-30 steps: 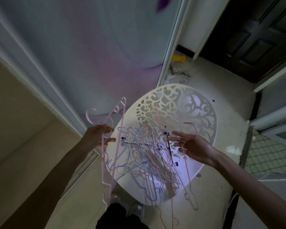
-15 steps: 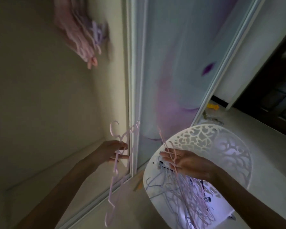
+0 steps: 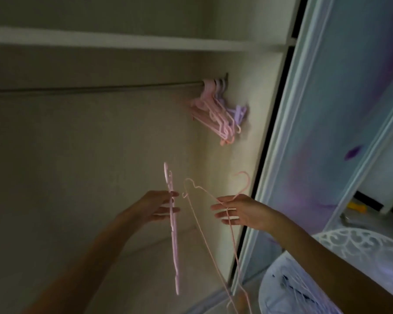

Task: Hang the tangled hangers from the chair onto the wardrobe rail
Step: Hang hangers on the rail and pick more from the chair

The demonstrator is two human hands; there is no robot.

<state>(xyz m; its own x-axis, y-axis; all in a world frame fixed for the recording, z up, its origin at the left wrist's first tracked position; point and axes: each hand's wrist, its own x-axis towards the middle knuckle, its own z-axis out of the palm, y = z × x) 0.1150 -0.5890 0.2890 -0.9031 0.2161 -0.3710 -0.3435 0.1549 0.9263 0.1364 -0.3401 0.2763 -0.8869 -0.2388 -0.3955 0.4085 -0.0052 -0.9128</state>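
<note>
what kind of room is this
Probably a bedroom, in front of an open built-in wardrobe: a metal hanging rail under a white shelf, a bunch of pink and purple plastic hangers, and a sliding door.

Just the one head cam here, so we've got no second view to compare. We're looking forward and a bit up into the wardrobe, with the rail (image 3: 95, 88) and shelf (image 3: 123, 43) high in frame, both hands close in front, and the chair (image 3: 359, 250) squeezed into the bottom right corner.
</note>
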